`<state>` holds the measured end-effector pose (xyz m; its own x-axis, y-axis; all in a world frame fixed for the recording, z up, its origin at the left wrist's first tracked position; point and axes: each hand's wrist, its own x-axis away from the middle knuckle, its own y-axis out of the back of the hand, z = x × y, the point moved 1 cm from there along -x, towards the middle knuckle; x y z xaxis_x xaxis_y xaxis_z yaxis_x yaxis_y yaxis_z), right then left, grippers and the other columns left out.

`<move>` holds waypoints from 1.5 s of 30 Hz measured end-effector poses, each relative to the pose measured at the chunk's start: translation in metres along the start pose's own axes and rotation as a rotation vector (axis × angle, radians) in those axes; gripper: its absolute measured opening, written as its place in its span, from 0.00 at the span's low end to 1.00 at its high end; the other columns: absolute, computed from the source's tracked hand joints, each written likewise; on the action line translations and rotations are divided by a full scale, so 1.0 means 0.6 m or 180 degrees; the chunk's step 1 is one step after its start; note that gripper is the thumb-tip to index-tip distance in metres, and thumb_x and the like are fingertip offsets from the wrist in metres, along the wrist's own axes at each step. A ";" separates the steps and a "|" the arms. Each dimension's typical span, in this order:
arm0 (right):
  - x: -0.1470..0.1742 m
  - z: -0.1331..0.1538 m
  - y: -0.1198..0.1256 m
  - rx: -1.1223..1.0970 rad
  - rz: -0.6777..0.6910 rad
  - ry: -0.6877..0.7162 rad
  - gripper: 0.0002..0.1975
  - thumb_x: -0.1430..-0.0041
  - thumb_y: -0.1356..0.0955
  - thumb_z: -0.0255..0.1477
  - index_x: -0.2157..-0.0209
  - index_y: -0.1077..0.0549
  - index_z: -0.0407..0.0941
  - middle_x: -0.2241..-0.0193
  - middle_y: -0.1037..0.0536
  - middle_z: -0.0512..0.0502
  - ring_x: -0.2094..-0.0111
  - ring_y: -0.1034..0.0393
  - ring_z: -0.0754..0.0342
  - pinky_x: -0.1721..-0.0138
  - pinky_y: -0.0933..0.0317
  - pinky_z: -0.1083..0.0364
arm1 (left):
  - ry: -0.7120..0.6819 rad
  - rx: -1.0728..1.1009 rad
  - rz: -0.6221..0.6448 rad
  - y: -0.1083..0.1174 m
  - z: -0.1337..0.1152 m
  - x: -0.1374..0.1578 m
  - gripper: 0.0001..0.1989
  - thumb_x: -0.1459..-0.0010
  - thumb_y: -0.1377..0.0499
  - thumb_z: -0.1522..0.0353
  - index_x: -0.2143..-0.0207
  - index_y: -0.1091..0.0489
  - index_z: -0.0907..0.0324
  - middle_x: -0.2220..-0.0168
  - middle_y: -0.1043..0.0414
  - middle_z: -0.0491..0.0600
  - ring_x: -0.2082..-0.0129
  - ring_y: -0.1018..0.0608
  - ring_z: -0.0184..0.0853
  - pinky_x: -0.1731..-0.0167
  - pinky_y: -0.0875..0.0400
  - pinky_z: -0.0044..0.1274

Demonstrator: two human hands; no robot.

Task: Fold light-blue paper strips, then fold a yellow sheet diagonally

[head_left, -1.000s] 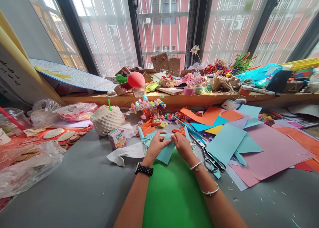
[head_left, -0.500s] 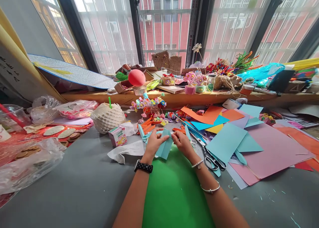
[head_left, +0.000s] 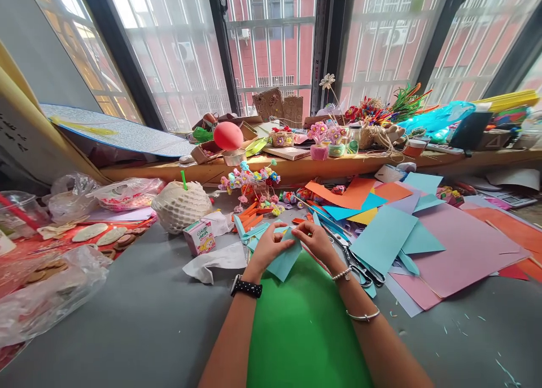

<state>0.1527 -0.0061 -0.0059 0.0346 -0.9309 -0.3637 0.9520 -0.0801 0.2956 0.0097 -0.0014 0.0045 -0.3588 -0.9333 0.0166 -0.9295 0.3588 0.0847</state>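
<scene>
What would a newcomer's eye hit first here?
Probably the round red ball on the windowsill, left of centre, and the bright green area between the forearms. Just above that green, the left hand and right hand hold light-blue paper. To the right, a large pink sheet stands out among overlapping coloured papers.

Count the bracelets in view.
2. A beaded bracelet is at the right wrist, just behind the right hand; a silver bangle is farther up the same forearm. The left wrist wears a watch, not counted. Neither bracelet is covered.
</scene>
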 end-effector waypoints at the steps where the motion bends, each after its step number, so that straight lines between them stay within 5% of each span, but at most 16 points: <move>1: 0.000 0.000 0.001 -0.0072 -0.0007 -0.0027 0.13 0.55 0.36 0.40 0.79 0.34 0.43 0.81 0.33 0.51 0.79 0.42 0.58 0.78 0.48 0.59 | 0.0015 -0.0005 0.0026 0.000 0.000 0.000 0.26 0.61 0.38 0.65 0.59 0.43 0.60 0.83 0.38 0.38 0.83 0.32 0.26 0.83 0.40 0.17; 10: -0.003 -0.014 0.007 -0.1185 -0.1142 -0.0725 0.16 0.59 0.34 0.42 0.78 0.34 0.42 0.86 0.36 0.54 0.84 0.41 0.60 0.80 0.44 0.58 | 0.0089 0.0406 -0.0883 0.006 0.007 -0.009 0.25 0.63 0.37 0.64 0.62 0.41 0.61 0.76 0.34 0.43 0.75 0.28 0.28 0.73 0.32 0.21; 18: 0.000 -0.005 0.001 -0.1392 -0.1422 -0.0611 0.15 0.58 0.34 0.41 0.78 0.34 0.42 0.83 0.34 0.53 0.81 0.40 0.60 0.77 0.42 0.58 | 0.0620 0.0775 -0.0154 -0.008 -0.005 0.005 0.18 0.61 0.38 0.61 0.73 0.39 0.64 0.70 0.27 0.57 0.72 0.25 0.33 0.67 0.30 0.26; 27: 0.001 0.001 0.001 -0.1389 -0.1353 -0.0551 0.13 0.57 0.34 0.39 0.80 0.36 0.43 0.86 0.39 0.56 0.85 0.47 0.63 0.83 0.51 0.60 | 0.0659 0.0929 0.0260 -0.004 0.001 0.005 0.15 0.59 0.39 0.63 0.72 0.30 0.66 0.69 0.27 0.54 0.71 0.26 0.31 0.66 0.31 0.23; 34: 0.003 0.000 -0.015 -0.1726 -0.0868 -0.0956 0.13 0.60 0.32 0.37 0.77 0.35 0.42 0.82 0.29 0.51 0.82 0.36 0.59 0.79 0.42 0.58 | 0.0407 0.0893 0.0068 -0.004 -0.002 0.003 0.13 0.60 0.38 0.65 0.72 0.34 0.64 0.67 0.29 0.52 0.70 0.26 0.31 0.66 0.31 0.24; 45: 0.003 -0.003 -0.012 -0.1039 -0.0343 -0.0813 0.13 0.58 0.33 0.37 0.80 0.36 0.42 0.83 0.30 0.52 0.83 0.41 0.62 0.81 0.46 0.61 | 0.0358 0.0874 -0.0518 0.002 0.006 -0.004 0.11 0.59 0.39 0.66 0.79 0.37 0.64 0.75 0.29 0.49 0.74 0.27 0.28 0.67 0.32 0.23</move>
<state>0.1464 -0.0066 -0.0105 -0.1077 -0.9850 -0.1347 0.9938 -0.1029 -0.0423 0.0092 0.0015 0.0011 -0.2065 -0.9690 0.1360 -0.9675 0.1814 -0.1760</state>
